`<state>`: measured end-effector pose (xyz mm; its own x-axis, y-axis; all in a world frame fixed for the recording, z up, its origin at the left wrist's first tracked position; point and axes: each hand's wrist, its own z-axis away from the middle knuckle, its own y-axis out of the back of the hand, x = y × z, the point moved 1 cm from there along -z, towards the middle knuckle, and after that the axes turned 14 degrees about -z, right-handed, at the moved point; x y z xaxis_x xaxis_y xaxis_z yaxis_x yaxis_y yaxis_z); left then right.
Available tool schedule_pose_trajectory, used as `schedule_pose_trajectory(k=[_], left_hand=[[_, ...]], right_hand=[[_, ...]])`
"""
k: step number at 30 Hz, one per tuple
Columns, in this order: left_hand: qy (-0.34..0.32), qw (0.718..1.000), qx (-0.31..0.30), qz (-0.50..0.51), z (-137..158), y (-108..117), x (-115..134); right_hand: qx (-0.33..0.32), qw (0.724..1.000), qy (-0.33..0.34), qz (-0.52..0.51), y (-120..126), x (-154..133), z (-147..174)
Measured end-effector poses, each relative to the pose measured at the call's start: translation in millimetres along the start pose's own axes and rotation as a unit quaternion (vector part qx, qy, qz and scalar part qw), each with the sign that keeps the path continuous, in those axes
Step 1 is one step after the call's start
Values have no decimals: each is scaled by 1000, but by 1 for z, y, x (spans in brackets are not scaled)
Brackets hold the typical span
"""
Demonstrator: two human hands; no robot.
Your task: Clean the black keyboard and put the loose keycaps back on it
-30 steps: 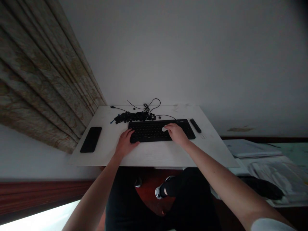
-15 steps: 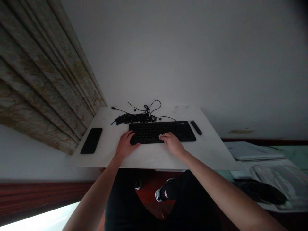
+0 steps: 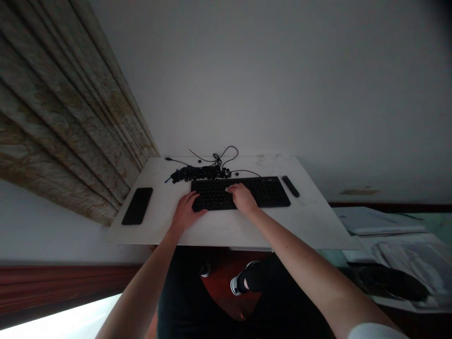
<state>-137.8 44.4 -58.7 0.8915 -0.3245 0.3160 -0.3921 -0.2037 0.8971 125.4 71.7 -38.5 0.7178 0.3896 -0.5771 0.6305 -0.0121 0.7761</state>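
A black keyboard (image 3: 271,194) lies flat on the white table (image 3: 219,231). At its left end my left hand (image 3: 184,213) holds the corner, fingertips over the left side and thumb by the front edge. My right hand (image 3: 244,199) is over the middle of the keyboard, fingers closed on a small white wad (image 3: 227,189), perhaps tissue or cotton. Only a bit of the wad shows at the fingertips. Just behind the keyboard is a heap of small black keycaps (image 3: 201,173), with a blue-tipped thin piece at its left end.
A black phone (image 3: 137,206) lies on the left of the table. To the right of the keyboard lies a short black stick-shaped object (image 3: 290,186). The looped black cable (image 3: 231,149) runs behind the keycaps. Beyond stands a wall, with a patterned curtain (image 3: 70,103) on the left.
My right hand, with the white wad, has moved left and farther back across the keyboard. My left hand keeps its place at the corner. The whole view has shifted slightly.
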Motion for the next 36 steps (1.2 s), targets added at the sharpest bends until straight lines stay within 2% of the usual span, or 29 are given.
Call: schedule_pose_trajectory(k=[4,6,8,11,13,15,17,20,23,26,29,32,36], left_hand=[[5,1000,3,-3,0,-1,2],[5,1000,2,-5,-1,-2,2],[3,1000,0,-5,-1,-3,1],[3,1000,-1,1,0,-2,-1],[5,1000,-2,6,0,-2,-2],[8,1000,-4,10,0,-1,-2],[10,1000,-3,14,0,-1,-3],[11,1000,1,16,0,-1,-2],[10,1000,3,15,-1,-2,-1],[9,1000,3,13,-1,-2,0],[12,1000,3,12,-1,-2,0],[12,1000,-1,17,-1,-2,-2],[12,1000,-9,27,-2,-2,-5]], right_hand=[[-47,997,59,-24,-3,-5,44],[-47,996,67,-46,-1,-5,48],[-23,996,58,-68,2,-5,34],[33,996,23,-82,3,-6,-5],[39,997,-13,-63,0,-8,-26],[19,999,-33,-35,-7,-12,-33],[-5,999,-28,-16,-16,-16,-25],[-29,999,0,-14,-23,-22,5],[-57,998,23,-32,-22,-27,36],[-83,993,54,-58,-17,-31,49],[-73,993,63,-72,-11,-34,33],[-10,997,25,-72,-9,-33,-2],[-2,999,6,-53,-22,-35,-36]])
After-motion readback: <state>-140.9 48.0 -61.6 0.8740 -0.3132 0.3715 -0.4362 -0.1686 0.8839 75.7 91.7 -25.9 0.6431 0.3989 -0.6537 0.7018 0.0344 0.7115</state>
